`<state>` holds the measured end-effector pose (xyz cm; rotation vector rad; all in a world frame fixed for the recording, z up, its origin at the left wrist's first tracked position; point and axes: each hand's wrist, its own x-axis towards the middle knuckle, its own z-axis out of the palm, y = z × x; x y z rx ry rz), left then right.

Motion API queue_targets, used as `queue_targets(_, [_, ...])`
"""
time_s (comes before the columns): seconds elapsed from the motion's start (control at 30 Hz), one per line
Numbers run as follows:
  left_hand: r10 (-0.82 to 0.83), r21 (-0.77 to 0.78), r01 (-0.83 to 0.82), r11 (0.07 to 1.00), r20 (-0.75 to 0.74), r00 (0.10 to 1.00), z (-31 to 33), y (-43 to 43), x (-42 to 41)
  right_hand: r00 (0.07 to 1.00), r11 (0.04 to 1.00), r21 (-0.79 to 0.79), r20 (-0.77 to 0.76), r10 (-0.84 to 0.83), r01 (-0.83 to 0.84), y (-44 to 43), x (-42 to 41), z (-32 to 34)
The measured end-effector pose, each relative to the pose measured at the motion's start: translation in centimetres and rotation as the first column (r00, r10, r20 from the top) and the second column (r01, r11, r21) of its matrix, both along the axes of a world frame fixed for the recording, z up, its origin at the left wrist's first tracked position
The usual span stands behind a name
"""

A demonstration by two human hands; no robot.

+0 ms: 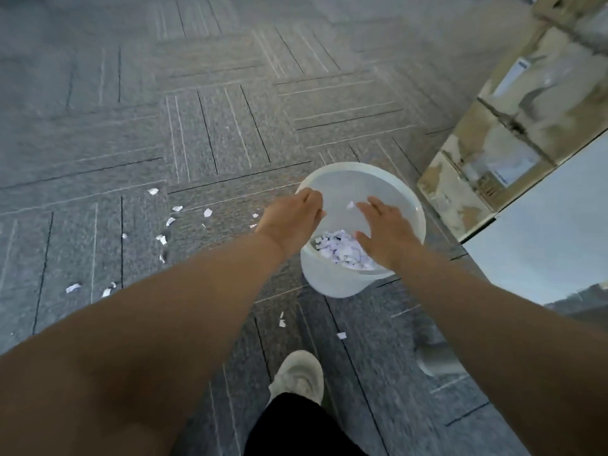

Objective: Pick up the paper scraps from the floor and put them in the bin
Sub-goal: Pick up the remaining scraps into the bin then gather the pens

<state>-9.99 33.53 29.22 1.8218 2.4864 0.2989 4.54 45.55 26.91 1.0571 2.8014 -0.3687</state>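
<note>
So both hands are over the white round translucent plastic bin [329,281] right now. The right hand [385,232] hangs above the bin's mouth with its fingers spread flat and wide, nothing in it. One small white torn loose scrap [351,205] sits in the air just off its fingertips, inside the rim, so I'd guess it's dropping in. The left hand [292,218] is at the bin's left rim with its fingers curled downward. I honestly can't tell if anything's tucked underneath. At the bottom of the bin there's a decent pile of scraps [342,250].

The job isn't done though. A bunch of white torn paper scraps [171,220] lies scattered on the grey striped carpet [230,126] to the left of the bin, some near it, others well apart from it further left. Two more sit on the near side of the bin, between it and the pale sneaker [297,373].

What the next reach turns on, I reckon: most of the leftovers lie left of the bin, so the left hand is the nearer one. They're tiny and flat on the carpet, so probably a fingertip pinch for each.
</note>
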Motion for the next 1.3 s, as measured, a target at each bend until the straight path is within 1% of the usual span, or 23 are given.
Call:
queue_targets(0.07, [-0.047,0.034,0.047,0.998,-0.005,0.999,-0.7,1.7,0.5,0.998,0.999,0.035,-0.066,-0.009,0.011,0.0,1.2,-0.4])
queue_targets(0.13, [-0.089,0.068,0.089,0.994,0.002,0.996,-0.9,4.0,1.0,0.995,0.998,0.061,-0.098,-0.014,0.020,0.2,2.5,-0.7])
queue_targets(0.17, [-0.108,0.060,0.107,0.992,0.006,0.994,-1.1,5.1,1.1,0.994,0.997,0.068,-0.106,-0.014,0.021,0.5,3.1,-0.8])
queue_targets(0.2, [-0.130,0.013,0.130,0.991,0.007,0.991,-1.4,6.1,1.1,0.994,0.997,0.075,-0.109,-0.017,0.025,0.8,3.6,-0.8])
queue_targets(0.23, [-0.163,-0.091,0.162,0.983,0.003,0.987,-2.0,6.7,1.0,0.994,0.996,0.079,-0.107,-0.025,0.033,1.1,4.1,-0.7])
queue_targets(0.3, [-0.210,-0.336,0.202,0.920,0.013,0.978,-3.3,6.9,0.9,0.995,0.995,0.090,-0.089,-0.037,0.045,1.4,4.6,-0.6])
queue_targets(0.33, [-0.209,-0.412,0.201,0.889,0.028,0.978,-3.9,6.5,1.0,0.996,0.995,0.094,-0.082,-0.036,0.044,1.4,4.8,-0.5])
queue_targets(0.37, [-0.210,-0.446,0.205,0.871,0.038,0.977,-4.4,6.0,1.1,0.996,0.995,0.096,-0.079,-0.033,0.041,1.4,4.8,-0.5])
queue_targets(0.47, [-0.257,-0.440,0.254,0.862,0.054,0.965,-4.4,4.1,1.4,0.996,0.996,0.087,-0.092,-0.014,0.022,0.7,5.0,-0.4])
queue_targets(0.6, [-0.290,-0.346,0.301,0.889,0.083,0.953,-3.9,2.1,1.1,0.996,0.997,0.073,-0.093,0.003,0.003,-0.9,4.7,-0.4])
queue_targets(0.77, [-0.347,-0.343,0.332,0.879,0.017,0.938,-3.2,0.0,1.3,0.995,0.997,0.070,-0.093,0.028,-0.022,-2.7,4.3,-0.1])
queue_targets(0.83, [-0.325,-0.327,0.306,0.894,-0.006,0.946,-3.3,-1.3,1.1,0.982,0.993,0.114,-0.179,0.062,-0.042,-3.7,4.4,-0.1])
queue_targets(0.9, [-0.263,-0.305,0.245,0.920,-0.018,0.965,-4.0,-3.1,0.7,0.950,0.979,0.182,-0.277,0.143,-0.094,-5.0,4.8,-0.6])
queue_targets(0.93, [-0.231,-0.303,0.215,0.928,-0.017,0.973,-4.4,-4.2,0.6,0.940,0.973,0.190,-0.289,0.182,-0.130,-5.8,5.1,-1.0])
queue_targets(1.0, [-0.177,-0.329,0.165,0.930,-0.007,0.984,-5.7,-6.6,0.2,0.929,0.960,0.176,-0.263,0.261,-0.220,-7.6,5.8,-2.5])
queue_targets(1.07, [-0.130,-0.369,0.119,0.922,-0.004,0.992,-7.4,-8.9,-0.2,0.925,0.948,0.155,-0.226,0.307,-0.277,-9.0,6.2,-4.5])
queue_targets(1.17, [-0.083,-0.439,0.074,0.895,-0.002,0.997,-10.7,-11.3,-1.2,0.940,0.951,0.087,-0.151,0.306,-0.296,-10.2,6.0,-7.8])
queue_targets(1.3, [-0.053,-0.500,0.044,0.865,-0.003,0.999,-16.4,-12.9,-1.6,0.953,0.958,0.056,-0.104,0.284,-0.280,-10.3,5.4,-12.8])
